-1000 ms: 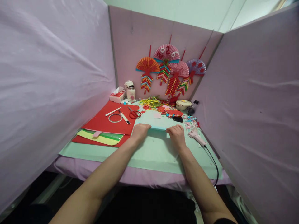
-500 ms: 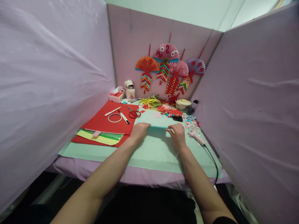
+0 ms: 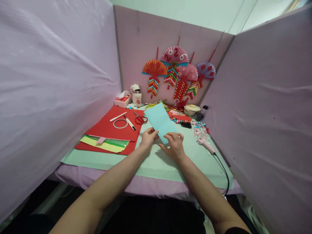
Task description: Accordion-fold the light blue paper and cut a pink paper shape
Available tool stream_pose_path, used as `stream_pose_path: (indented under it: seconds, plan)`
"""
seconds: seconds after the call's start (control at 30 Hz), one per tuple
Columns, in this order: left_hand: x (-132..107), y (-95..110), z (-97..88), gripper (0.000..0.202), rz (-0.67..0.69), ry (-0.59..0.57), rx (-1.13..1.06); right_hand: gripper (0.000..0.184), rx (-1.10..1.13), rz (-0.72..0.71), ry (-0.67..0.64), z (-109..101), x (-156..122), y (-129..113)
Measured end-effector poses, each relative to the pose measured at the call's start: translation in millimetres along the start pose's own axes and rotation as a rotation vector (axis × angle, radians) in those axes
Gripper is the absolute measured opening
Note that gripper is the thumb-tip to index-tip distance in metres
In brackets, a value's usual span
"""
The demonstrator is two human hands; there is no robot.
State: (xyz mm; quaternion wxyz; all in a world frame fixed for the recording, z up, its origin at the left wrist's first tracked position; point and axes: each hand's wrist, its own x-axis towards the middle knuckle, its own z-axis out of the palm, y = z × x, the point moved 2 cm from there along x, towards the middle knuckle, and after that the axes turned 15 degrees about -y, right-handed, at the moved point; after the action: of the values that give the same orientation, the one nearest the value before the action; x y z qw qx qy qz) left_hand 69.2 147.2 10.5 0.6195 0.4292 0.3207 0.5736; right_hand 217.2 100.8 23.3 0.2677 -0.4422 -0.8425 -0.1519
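A light blue sheet of paper (image 3: 161, 120), roughly rectangular, is raised at a slant over the table, its face toward me. My left hand (image 3: 148, 137) pinches its left edge near the lower end. At the lower right part of the sheet, my right hand (image 3: 174, 145) has curved fingers on the paper, with the thumb below the near edge. Left of the hands, red-handled scissors (image 3: 140, 119) lie at the edge of a stack of red paper (image 3: 102, 123).
On the red paper lie a white pen (image 3: 118, 117), a cutter (image 3: 130, 123) and a ring (image 3: 120, 123). To the right rests a glue gun (image 3: 206, 145) with a black cord. Paper scraps, a lidded bowl (image 3: 191, 110), a bottle (image 3: 136, 97) and a tissue box (image 3: 123, 100) line the back.
The blue paper was edge-on between both hands; now it is turned and tilted up, showing its broad face. My hands have come closer together and nearer to me.
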Motion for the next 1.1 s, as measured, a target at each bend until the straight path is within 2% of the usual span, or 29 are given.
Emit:
stream_pose_path:
  seconds: [0.13, 0.23, 0.3, 0.4, 0.5, 0.57, 0.6, 0.67, 0.73, 0.8, 0.87, 0.93, 1.0, 1.1]
  plan:
    - [-8, -9, 12.7, 0.033, -0.113, 0.041, -0.093, 0.021, -0.085, 0.037, -0.053, 7, 3, -8]
    - [-10, -10, 16.4, 0.027, -0.178, 0.001, -0.135, 0.010, -0.132, 0.092, -0.111, 11, 1, -2]
    - [-10, -8, 16.2, 0.021, -0.259, -0.069, -0.140, 0.013, -0.135, 0.118, -0.155, 12, -1, 5]
    - [-15, -4, 14.1, 0.021, -0.482, -0.202, -0.046, 0.015, -0.111, 0.173, -0.202, 13, -4, 17]
    - [-26, -3, 15.1, 0.029, -0.647, -0.414, 0.153, 0.015, -0.081, 0.230, -0.245, 14, -7, 26]
    - [-32, -2, 16.4, 0.025, -0.557, -0.524, 0.400, 0.016, -0.059, 0.254, -0.278, 14, -8, 29]
    - [-34, 0, 16.5, 0.020, -0.433, -0.535, 0.574, 0.015, -0.046, 0.260, -0.291, 14, -8, 29]
    - [-34, 6, 15.8, 0.013, -0.091, -0.480, 0.983, 0.014, -0.018, 0.265, -0.306, 14, -9, 29]
    - [-32, 12, 14.2, 0.027, 0.208, -0.412, 1.361, 0.011, 0.011, 0.270, -0.314, 14, -9, 29]
    - [-26, 16, 11.2, 0.037, 0.337, -0.418, 1.636, 0.011, 0.043, 0.270, -0.323, 14, -9, 29]
    - [-18, 16, 7.7, 0.030, 0.302, -0.511, 1.810, 0.011, 0.068, 0.269, -0.326, 13, -9, 29]
    - [-11, 14, 4.9, 0.021, 0.188, -0.591, 1.908, 0.010, 0.079, 0.271, -0.329, 13, -9, 29]
    - [-8, 11, 4.0, 0.019, 0.103, -0.596, 1.947, 0.009, 0.074, 0.272, -0.337, 13, -9, 28]
    - [-10, 7, 7.1, 0.023, 0.095, -0.553, 1.926, 0.010, 0.062, 0.242, -0.353, 16, -7, 24]
